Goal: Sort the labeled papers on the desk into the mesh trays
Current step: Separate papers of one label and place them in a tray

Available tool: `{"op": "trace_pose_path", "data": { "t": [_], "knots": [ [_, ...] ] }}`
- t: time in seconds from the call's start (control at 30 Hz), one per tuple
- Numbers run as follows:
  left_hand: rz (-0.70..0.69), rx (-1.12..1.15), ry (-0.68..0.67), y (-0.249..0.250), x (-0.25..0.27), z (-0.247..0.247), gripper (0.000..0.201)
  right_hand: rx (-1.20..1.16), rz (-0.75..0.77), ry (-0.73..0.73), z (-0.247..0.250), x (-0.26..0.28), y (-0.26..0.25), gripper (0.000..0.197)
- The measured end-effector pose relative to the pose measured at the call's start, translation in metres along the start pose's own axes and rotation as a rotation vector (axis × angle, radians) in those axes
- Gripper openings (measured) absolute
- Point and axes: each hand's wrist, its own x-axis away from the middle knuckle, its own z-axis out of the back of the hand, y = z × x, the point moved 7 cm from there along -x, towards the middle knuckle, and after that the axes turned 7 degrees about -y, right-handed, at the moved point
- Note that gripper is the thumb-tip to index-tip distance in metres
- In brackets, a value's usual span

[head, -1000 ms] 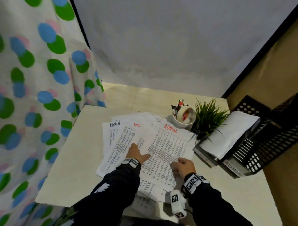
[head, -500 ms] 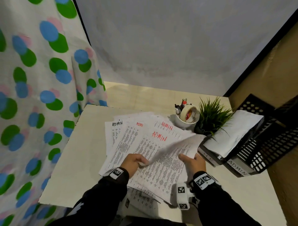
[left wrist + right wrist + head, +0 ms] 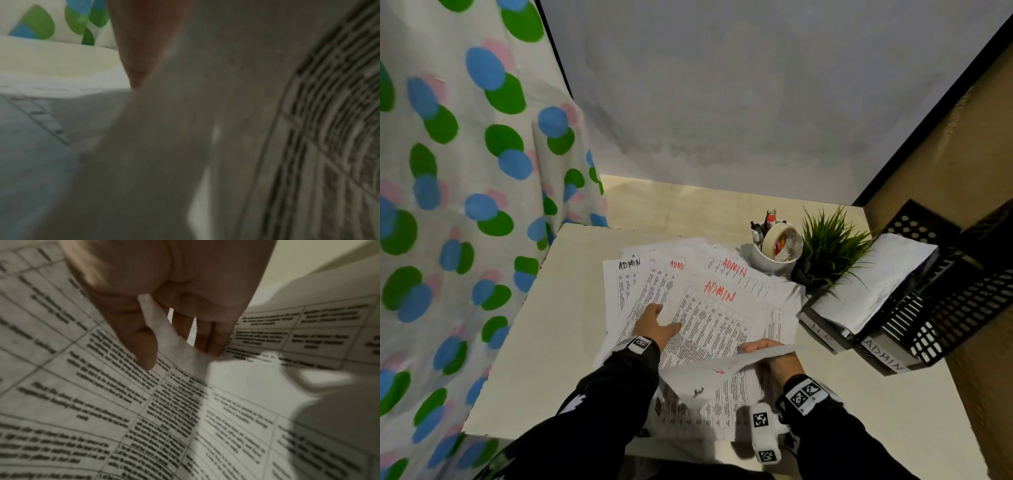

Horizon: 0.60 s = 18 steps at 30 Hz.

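Several printed sheets marked ADMIN (image 3: 709, 308) lie fanned out on the desk (image 3: 544, 342). My left hand (image 3: 654, 320) rests flat on the left part of this pile, fingers spread. My right hand (image 3: 765, 349) pinches the edge of one lifted sheet (image 3: 712, 375), which curls back toward me with red writing showing through. In the right wrist view the thumb (image 3: 141, 344) and fingers clamp that sheet (image 3: 168, 337) above the printed pile (image 3: 102, 402). The left wrist view is blurred, filled by paper (image 3: 185, 129). The black mesh trays (image 3: 945, 308) stand at the right, with HR (image 3: 822, 335) and ADMIN (image 3: 883, 356) labels.
A white cup (image 3: 767, 260) with pens and a roll of tape (image 3: 782, 241) stands behind the papers, beside a small green plant (image 3: 828, 246). White paper (image 3: 876, 281) lies in the top tray. A dotted curtain (image 3: 448, 205) hangs on the left.
My right hand has pulled the lifted sheet back toward me, uncovering another ADMIN sheet. My left hand has slid forward and flattened on the pile.
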Motion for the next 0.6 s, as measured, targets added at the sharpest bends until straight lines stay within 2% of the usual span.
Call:
{"op": "trace_pose_path", "data": {
  "t": [0.03,0.07,0.1,0.13,0.17,0.27,0.33,0.4,0.5,0.57,0.6],
  "knots": [
    [-0.012,-0.034,-0.023,0.002,0.001,-0.003,0.035,0.056,0.002,0.008,0.000,0.004,-0.002,0.013],
    [-0.042,-0.065,-0.030,0.005,0.002,-0.004,0.013,0.040,-0.010,0.032,0.009,-0.002,0.004,0.019],
    [-0.060,-0.075,-0.006,0.009,0.005,-0.002,0.006,-0.008,-0.026,0.043,0.015,-0.006,0.008,0.040],
    [-0.085,-0.045,0.037,0.010,0.004,0.003,0.011,-0.020,-0.045,0.047,0.018,-0.004,0.010,0.053],
    [-0.100,0.026,0.074,0.014,0.008,0.009,0.013,-0.028,-0.045,0.058,0.015,0.004,0.004,0.057],
    [-0.171,0.286,0.120,0.014,0.018,0.023,0.023,-0.032,0.031,0.113,0.011,0.025,-0.019,0.031],
    [-0.157,0.315,0.043,0.016,0.031,0.020,0.040,-0.056,0.079,0.111,0.010,0.026,-0.026,0.027],
    [-0.113,0.303,-0.086,0.019,0.045,0.009,0.046,-0.050,0.117,0.114,0.006,0.027,-0.031,0.029],
    [-0.055,0.204,-0.261,0.020,0.053,-0.010,0.029,-0.045,0.145,0.119,0.005,0.018,-0.031,0.031],
    [-0.061,0.205,-0.239,0.017,0.050,-0.007,0.036,-0.008,0.134,0.127,0.006,0.010,-0.027,0.042],
    [-0.054,0.232,-0.185,0.015,0.048,-0.001,0.040,0.005,0.133,0.125,0.008,0.006,-0.025,0.048]
  ]
}}
